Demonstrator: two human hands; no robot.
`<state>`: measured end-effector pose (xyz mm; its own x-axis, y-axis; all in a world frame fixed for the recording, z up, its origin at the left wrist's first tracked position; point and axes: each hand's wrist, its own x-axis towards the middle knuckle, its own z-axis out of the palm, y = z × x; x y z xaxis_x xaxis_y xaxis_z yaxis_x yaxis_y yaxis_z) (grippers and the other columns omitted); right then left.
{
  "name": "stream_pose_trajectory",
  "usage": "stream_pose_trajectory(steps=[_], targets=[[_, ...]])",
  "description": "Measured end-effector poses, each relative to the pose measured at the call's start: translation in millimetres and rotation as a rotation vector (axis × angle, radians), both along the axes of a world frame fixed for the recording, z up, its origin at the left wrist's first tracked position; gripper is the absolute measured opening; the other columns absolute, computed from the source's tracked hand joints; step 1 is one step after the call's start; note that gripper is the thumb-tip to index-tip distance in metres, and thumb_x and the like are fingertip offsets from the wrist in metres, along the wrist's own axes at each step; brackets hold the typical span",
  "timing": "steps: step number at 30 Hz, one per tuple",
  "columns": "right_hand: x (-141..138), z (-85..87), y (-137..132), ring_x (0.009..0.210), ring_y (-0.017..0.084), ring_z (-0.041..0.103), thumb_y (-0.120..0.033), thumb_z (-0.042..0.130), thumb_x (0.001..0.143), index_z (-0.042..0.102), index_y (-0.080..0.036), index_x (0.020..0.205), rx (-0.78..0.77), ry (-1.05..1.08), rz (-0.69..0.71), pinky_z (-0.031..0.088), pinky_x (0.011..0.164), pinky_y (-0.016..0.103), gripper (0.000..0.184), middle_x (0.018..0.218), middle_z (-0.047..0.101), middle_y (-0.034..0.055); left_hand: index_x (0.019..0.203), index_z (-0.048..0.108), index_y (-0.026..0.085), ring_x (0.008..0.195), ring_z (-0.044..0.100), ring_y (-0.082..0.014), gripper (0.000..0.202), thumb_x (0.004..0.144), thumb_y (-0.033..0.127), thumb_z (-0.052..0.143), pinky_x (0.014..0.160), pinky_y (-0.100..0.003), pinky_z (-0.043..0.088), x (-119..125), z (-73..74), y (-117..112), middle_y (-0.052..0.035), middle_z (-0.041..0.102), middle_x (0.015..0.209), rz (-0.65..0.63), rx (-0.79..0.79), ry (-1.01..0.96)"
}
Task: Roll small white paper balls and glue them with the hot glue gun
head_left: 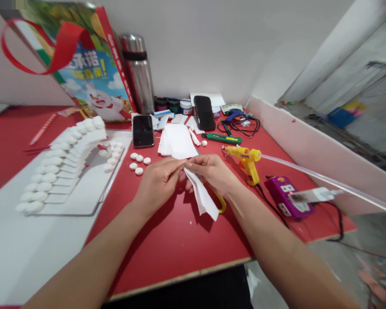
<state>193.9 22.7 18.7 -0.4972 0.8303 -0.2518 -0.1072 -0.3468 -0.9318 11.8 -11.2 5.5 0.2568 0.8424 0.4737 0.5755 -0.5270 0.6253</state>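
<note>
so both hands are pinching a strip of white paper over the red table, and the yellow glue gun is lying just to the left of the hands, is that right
Not quite. Both the left hand and the right hand do pinch the white paper strip over the red table, but the yellow glue gun sits to the right of the hands, not the left. The head view shows it.

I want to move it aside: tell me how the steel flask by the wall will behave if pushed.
The steel flask is tall, narrow and upright, so a push near its top would probably tip it. Its polished side looks slippery. Once down, the round body would likely roll toward the phone.
</note>
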Motion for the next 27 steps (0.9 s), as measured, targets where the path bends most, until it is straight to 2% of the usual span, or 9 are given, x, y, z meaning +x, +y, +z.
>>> stream_pose_trajectory(steps=[2,5,7,9,11,14,18,22,27], targets=[[-0.3,0.3,0.8,0.054,0.018,0.072,-0.027,0.072,0.089,0.070,-0.009,0.083,-0.038,0.043,-0.006,0.060,0.051,0.026,0.019,0.075,0.076,0.0099,0.105,0.077,0.019,0.087,0.072,-0.0206,0.026,0.103,0.022,0.051,0.079,-0.030,0.052,0.5,-0.7,0.4,-0.0070,0.079,0.096,0.024,0.053,0.006],[-3.1,3.7,1.9,0.055,0.019,0.072,-0.022,0.054,0.099,0.068,-0.008,0.082,-0.148,0.120,-0.008,0.064,0.057,0.031,0.026,0.071,0.075,0.0127,0.102,0.074,0.018,0.087,0.072,-0.0214,0.022,0.101,0.019,0.052,0.080,-0.032,0.052,0.6,-1.9,1.0,-0.0078,0.078,0.098,0.082,0.122,0.011],[-5.2,5.9,2.6,0.056,0.019,0.071,-0.019,0.042,0.103,0.067,-0.008,0.083,-0.244,0.160,0.017,0.065,0.062,0.035,0.034,0.072,0.075,0.0142,0.100,0.072,0.017,0.088,0.071,-0.0215,0.019,0.101,0.019,0.053,0.080,-0.032,0.052,0.2,-1.9,1.4,-0.0078,0.077,0.097,0.117,0.118,0.006],[-6.1,6.7,3.1,0.056,0.018,0.069,-0.018,0.038,0.104,0.067,-0.008,0.086,-0.301,0.173,0.038,0.064,0.061,0.034,0.036,0.072,0.075,0.0138,0.097,0.071,0.017,0.088,0.069,-0.0207,0.018,0.101,0.019,0.054,0.080,-0.032,0.051,0.0,-1.3,1.8,-0.0069,0.075,0.095,0.127,0.097,-0.018],[-5.5,5.6,3.3,0.053,0.015,0.064,-0.021,0.041,0.105,0.068,-0.008,0.087,-0.312,0.183,0.042,0.059,0.053,0.027,0.034,0.073,0.074,0.0121,0.095,0.070,0.018,0.087,0.068,-0.0192,0.017,0.101,0.017,0.054,0.080,-0.031,0.050,0.2,-0.7,2.4,-0.0054,0.073,0.092,0.112,0.062,-0.069],[-3.4,2.2,3.3,0.045,0.008,0.047,-0.026,0.048,0.103,0.068,-0.009,0.084,-0.321,0.211,0.036,0.043,0.042,0.018,0.033,0.066,0.067,0.0070,0.092,0.071,0.018,0.087,0.068,-0.0173,0.015,0.099,0.017,0.058,0.081,-0.029,0.050,1.0,-0.9,3.4,-0.0037,0.072,0.091,0.084,-0.021,-0.185],[-1.5,0.6,1.8,0.045,0.003,0.034,-0.029,0.065,0.096,0.064,-0.011,0.080,-0.295,0.237,0.038,0.031,0.042,0.014,0.024,0.060,0.058,-0.0001,0.094,0.074,0.019,0.086,0.068,-0.0159,0.012,0.097,0.020,0.062,0.081,-0.027,0.051,2.1,-1.9,4.5,-0.0023,0.074,0.092,0.085,-0.124,-0.288],[-0.8,2.7,-0.3,0.047,0.002,0.036,-0.027,0.085,0.080,0.062,-0.013,0.077,-0.236,0.213,-0.003,0.031,0.045,0.014,0.027,0.062,0.059,-0.0017,0.092,0.075,0.018,0.083,0.068,-0.0159,0.011,0.095,0.020,0.065,0.079,-0.027,0.052,2.4,0.6,3.5,-0.0019,0.074,0.088,0.091,-0.182,-0.349],[-1.2,2.7,0.8,0.048,0.006,0.048,-0.031,0.081,0.083,0.067,-0.013,0.078,-0.202,0.176,-0.024,0.039,0.045,0.018,0.024,0.066,0.068,0.0032,0.092,0.076,0.018,0.081,0.069,-0.0161,0.011,0.093,0.021,0.066,0.081,-0.029,0.053,1.9,4.1,2.2,-0.0022,0.075,0.087,0.088,-0.220,-0.403]])
